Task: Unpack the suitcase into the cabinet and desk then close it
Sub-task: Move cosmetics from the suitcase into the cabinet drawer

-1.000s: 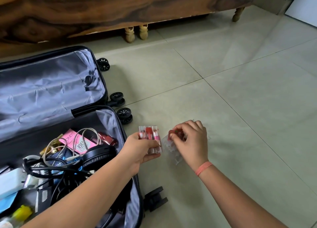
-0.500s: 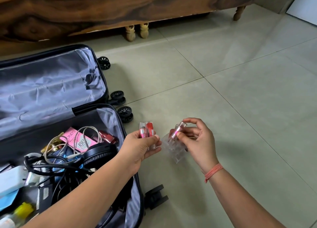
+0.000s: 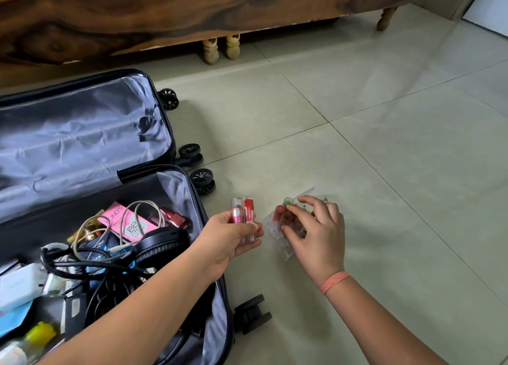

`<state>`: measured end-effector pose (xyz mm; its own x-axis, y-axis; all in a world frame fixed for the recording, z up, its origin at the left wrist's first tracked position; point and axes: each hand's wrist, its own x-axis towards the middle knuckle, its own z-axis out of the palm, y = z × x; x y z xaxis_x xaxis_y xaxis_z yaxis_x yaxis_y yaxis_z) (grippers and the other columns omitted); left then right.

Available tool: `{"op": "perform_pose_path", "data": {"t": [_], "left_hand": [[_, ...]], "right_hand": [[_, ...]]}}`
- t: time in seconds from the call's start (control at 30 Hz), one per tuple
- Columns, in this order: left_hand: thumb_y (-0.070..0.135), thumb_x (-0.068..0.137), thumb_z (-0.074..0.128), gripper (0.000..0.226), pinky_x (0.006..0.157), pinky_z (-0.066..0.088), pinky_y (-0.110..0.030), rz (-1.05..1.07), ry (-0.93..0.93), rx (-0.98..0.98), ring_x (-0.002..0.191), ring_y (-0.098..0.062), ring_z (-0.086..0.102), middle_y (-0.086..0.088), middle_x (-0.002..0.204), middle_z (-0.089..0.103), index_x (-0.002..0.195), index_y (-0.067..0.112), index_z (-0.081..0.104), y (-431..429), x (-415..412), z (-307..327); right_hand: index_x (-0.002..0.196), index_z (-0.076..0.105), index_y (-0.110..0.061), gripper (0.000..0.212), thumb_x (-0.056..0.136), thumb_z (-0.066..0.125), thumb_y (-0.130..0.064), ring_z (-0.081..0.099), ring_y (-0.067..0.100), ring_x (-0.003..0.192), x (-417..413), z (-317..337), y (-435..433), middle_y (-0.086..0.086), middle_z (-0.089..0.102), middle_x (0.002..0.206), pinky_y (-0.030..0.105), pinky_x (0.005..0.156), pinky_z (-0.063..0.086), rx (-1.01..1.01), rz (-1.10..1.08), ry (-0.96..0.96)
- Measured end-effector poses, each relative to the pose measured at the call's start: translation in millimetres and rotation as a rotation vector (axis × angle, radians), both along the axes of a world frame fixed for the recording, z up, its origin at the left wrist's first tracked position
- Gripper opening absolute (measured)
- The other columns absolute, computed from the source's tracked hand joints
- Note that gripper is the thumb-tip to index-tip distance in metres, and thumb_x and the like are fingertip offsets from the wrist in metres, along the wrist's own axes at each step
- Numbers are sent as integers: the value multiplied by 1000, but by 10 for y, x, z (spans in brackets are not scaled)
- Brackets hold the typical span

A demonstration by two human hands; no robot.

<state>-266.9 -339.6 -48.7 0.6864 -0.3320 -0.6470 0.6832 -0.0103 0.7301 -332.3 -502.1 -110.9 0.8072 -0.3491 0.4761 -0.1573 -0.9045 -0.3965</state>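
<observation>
Two small lip tubes [image 3: 243,213] stand pinched between thumb and fingers of the left hand [image 3: 229,241], just right of the open suitcase [image 3: 196,199]. The right hand [image 3: 316,235] curls round a clear plastic case [image 3: 270,227] on the floor. Both likely feel light, hard and slick, so grip mid-body.

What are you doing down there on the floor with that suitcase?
A person is unpacking an open suitcase on the tiled floor. Their left hand holds a few small pink and red tubes, and their right hand grips a clear plastic case next to them. Inside the suitcase lie headphones, a pink box and cables, not yet taken out.
</observation>
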Motion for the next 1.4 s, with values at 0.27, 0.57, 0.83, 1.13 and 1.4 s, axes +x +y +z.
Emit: {"op": "perform_pose_path", "data": {"t": [0.27, 0.57, 0.83, 1.13, 1.4], "left_hand": [[-17, 84, 57, 32, 88, 56, -40, -288, -56, -34, 90, -22, 68, -10, 88, 68, 113, -7, 58, 14, -66, -6], [-22, 81, 53, 39, 82, 57, -35, -107, 29, -66, 95, -29, 66, -22, 111, 65, 115, -2, 55, -34, -55, -28], [-18, 84, 50, 27, 67, 60, -31, -76, 68, 18, 68, -21, 64, -16, 86, 67, 102, 2, 53, -77, -52, -86], [6, 96, 38, 5, 48, 45, -26, -29, 114, 9, 48, -16, 43, -18, 84, 63, 93, 6, 43, -111, -45, -65], [-6, 90, 54, 12, 80, 57, -33, -155, 41, -46, 71, -17, 59, -6, 73, 58, 93, 4, 60, -50, -100, -105]], "right_hand": [[101, 66, -39, 35, 75, 78, -19, 57, 12, 79, 67, 471, 214, -11, 68, 89, 29, 78, 53, 858, 226, 253], [96, 67, -16, 25, 79, 71, 2, 67, 10, 75, -36, 519, 74, 5, 74, 89, 22, 62, 52, 1274, 38, 38], [88, 74, -22, 28, 64, 83, -10, 45, 5, 71, -55, 181, 10, -22, 56, 72, 29, 74, 46, 354, -66, -27], [76, 71, -26, 18, 63, 82, -31, 43, 20, 86, -140, -13, -69, -5, 61, 88, 31, 73, 30, -76, -39, 36], [104, 69, -30, 25, 81, 73, -23, 57, 5, 80, -53, 355, 149, -12, 68, 90, 16, 75, 46, 668, 141, 47]]}}
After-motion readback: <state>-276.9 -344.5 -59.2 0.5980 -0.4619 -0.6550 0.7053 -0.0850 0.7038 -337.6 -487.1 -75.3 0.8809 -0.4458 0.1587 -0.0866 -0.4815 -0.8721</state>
